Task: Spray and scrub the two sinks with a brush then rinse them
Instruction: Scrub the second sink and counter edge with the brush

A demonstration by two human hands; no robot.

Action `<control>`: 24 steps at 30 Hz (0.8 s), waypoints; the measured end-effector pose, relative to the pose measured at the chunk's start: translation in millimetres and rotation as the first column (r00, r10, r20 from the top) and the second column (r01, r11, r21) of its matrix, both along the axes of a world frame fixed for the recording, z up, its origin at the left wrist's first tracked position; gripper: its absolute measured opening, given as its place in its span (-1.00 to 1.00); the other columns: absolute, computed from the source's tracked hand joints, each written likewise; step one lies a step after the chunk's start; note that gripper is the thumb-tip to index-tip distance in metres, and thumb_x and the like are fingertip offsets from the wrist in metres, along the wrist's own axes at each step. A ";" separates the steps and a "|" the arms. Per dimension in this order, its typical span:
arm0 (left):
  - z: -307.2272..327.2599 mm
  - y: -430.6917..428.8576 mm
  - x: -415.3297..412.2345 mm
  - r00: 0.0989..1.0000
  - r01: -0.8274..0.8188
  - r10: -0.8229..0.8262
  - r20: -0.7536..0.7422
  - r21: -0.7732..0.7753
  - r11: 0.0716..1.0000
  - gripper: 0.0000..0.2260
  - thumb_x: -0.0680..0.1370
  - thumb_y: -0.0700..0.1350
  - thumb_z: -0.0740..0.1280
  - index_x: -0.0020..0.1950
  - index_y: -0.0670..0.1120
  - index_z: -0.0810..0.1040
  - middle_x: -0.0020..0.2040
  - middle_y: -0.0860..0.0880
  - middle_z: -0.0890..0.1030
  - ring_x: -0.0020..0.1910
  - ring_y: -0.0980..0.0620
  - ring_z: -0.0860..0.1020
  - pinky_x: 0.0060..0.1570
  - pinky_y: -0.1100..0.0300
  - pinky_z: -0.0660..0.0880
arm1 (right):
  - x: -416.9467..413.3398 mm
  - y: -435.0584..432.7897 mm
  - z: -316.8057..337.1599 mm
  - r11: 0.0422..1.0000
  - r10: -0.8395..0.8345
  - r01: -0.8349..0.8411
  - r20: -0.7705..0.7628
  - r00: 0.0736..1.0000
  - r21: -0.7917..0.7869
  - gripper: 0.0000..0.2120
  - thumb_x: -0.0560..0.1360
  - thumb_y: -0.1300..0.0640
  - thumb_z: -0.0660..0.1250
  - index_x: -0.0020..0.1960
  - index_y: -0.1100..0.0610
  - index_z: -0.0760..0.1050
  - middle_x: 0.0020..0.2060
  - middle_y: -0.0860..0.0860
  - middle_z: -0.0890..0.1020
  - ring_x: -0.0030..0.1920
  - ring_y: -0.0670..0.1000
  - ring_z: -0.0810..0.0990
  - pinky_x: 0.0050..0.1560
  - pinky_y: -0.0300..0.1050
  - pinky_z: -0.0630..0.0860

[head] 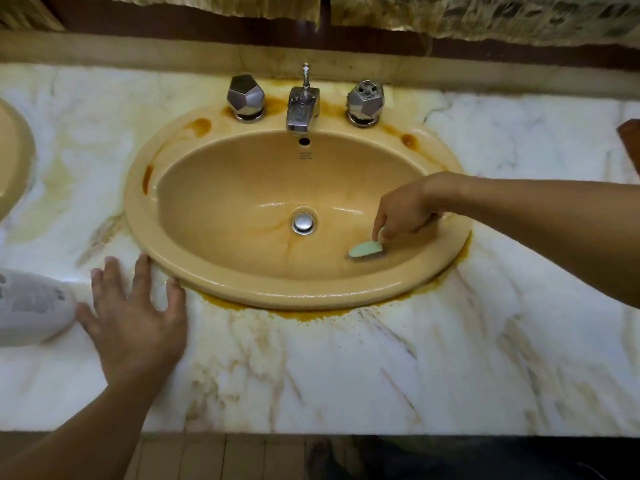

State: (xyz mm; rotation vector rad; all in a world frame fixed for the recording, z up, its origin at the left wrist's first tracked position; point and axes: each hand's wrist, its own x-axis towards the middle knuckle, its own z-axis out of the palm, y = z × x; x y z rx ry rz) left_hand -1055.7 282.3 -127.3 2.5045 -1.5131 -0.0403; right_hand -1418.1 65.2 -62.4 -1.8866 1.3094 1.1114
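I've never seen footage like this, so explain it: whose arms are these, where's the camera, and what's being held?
No machine here: one camera worn on a person's head looks down at their own arms. The right hand holds a pale green brush against the inside of the tan sink, right of the drain. The left hand lies flat and open on the marble counter, fingertips at the sink's rim. A white container lies at the left edge, beside part of a second sink.
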 end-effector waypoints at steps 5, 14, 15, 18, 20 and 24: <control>1.5 -0.5 -0.9 1.000 -0.008 0.008 -0.017 -0.002 1.000 -0.39 0.59 0.21 0.08 0.57 -0.07 0.35 0.60 -0.23 0.19 0.61 -0.23 0.10 0.48 -0.41 0.06 | -4.9 -17.0 2.5 0.989 0.079 -0.097 -0.165 0.983 -0.108 -0.72 0.53 -0.12 0.36 0.12 0.02 0.66 -0.03 0.02 0.72 -0.19 0.02 0.61 -0.13 -0.09 0.61; 1.8 3.2 0.2 0.999 0.008 -0.008 -0.041 0.000 1.000 -0.44 0.65 0.20 0.08 0.60 -0.02 0.29 0.63 -0.22 0.15 0.63 -0.21 0.04 0.51 -0.39 0.00 | 7.4 27.4 0.5 0.985 -0.040 0.026 -0.081 0.996 -0.168 -0.65 0.60 -0.10 0.29 0.29 0.02 0.60 -0.04 0.02 0.69 -0.17 0.05 0.63 -0.26 -0.14 0.55; 2.0 3.5 0.3 0.999 0.007 -0.006 -0.048 0.003 1.000 -0.45 0.66 0.19 0.10 0.60 -0.02 0.28 0.63 -0.22 0.14 0.63 -0.20 0.03 0.52 -0.38 -0.01 | 12.7 30.8 -0.7 0.988 -0.067 0.060 -0.040 0.997 -0.143 -0.64 0.60 -0.09 0.30 0.31 0.04 0.59 -0.11 0.02 0.68 -0.23 0.04 0.63 -0.31 -0.17 0.52; 2.3 3.4 0.6 0.998 0.005 -0.005 -0.061 0.003 1.000 -0.45 0.66 0.18 0.11 0.61 -0.02 0.27 0.64 -0.21 0.13 0.64 -0.19 0.02 0.53 -0.37 -0.04 | 25.0 33.3 1.1 0.969 -0.246 0.245 0.007 0.969 0.025 -0.60 0.60 -0.09 0.32 0.37 0.07 0.56 -0.41 0.00 0.47 -0.49 -0.01 0.33 -0.46 -0.20 0.29; 2.4 3.7 0.6 0.997 0.005 -0.005 -0.072 0.001 1.000 -0.45 0.66 0.18 0.12 0.61 -0.02 0.27 0.64 -0.20 0.13 0.64 -0.19 0.01 0.54 -0.37 -0.05 | 23.1 28.0 -8.7 0.962 -0.247 0.246 0.010 0.969 -0.122 -0.60 0.59 -0.11 0.31 0.34 0.06 0.59 -0.31 0.01 0.59 -0.41 0.02 0.47 -0.40 -0.15 0.45; 3.7 4.3 0.5 0.996 0.008 -0.008 -0.087 0.001 1.000 -0.45 0.66 0.18 0.12 0.62 -0.02 0.25 0.65 -0.20 0.11 0.65 -0.18 -0.01 0.54 -0.36 -0.07 | 30.7 34.3 -9.5 0.939 -0.341 0.342 0.022 0.940 -0.032 -0.61 0.61 -0.06 0.33 0.37 0.07 0.55 -0.44 0.01 0.42 -0.50 0.00 0.27 -0.45 -0.21 0.22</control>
